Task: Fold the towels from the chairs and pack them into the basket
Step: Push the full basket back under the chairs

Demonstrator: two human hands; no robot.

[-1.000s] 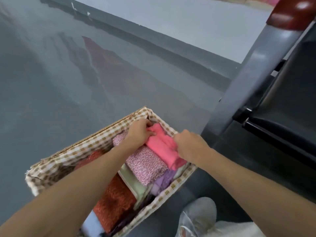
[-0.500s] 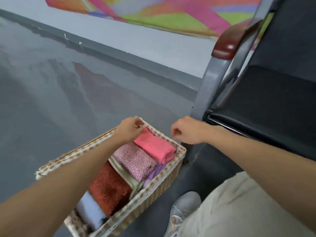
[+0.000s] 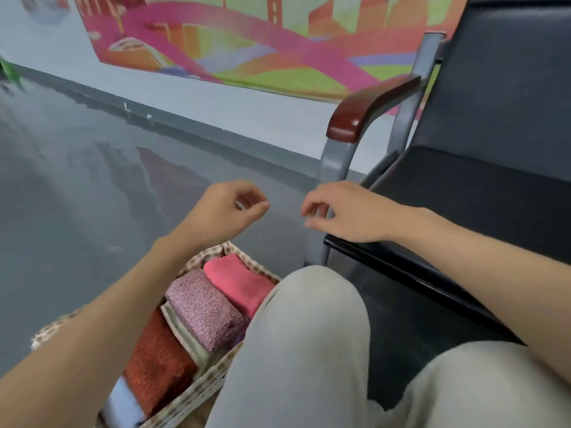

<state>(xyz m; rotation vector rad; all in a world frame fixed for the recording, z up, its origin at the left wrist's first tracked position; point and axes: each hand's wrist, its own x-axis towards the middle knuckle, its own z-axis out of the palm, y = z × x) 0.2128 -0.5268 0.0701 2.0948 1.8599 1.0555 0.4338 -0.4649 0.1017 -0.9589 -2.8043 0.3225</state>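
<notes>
**Both hands empty above the packed basket**

Head view: The left hand (image 3: pixel 228 208) is held in the air over the grey floor (image 3: pixel 77 180), its fingers (image 3: pixel 256 209) loosely curled, thumb and forefinger close together, and nothing is gripped. The right hand (image 3: pixel 349 211) is held level with it, near the front corner of the chair (image 3: pixel 463 205). Its fingers are bent loosely downward and a little apart, and nothing is held or touched. A strip of floor is seen between the two hands.

A dark red armrest (image 3: pixel 367 109) is seen on the chair's grey frame, and a bright mural (image 3: pixel 247 41) on the wall behind. The checked-lined basket (image 3: pixel 216 373) lies below the left forearm, well apart from both hands and partly hidden by that forearm and a pale trouser leg (image 3: pixel 309 335). Folded towels are packed in it side by side: a pink towel (image 3: pixel 239 284), a speckled towel (image 3: pixel 205 308), a rust-red towel (image 3: pixel 157 362) and a pale blue towel (image 3: pixel 123 400).
</notes>
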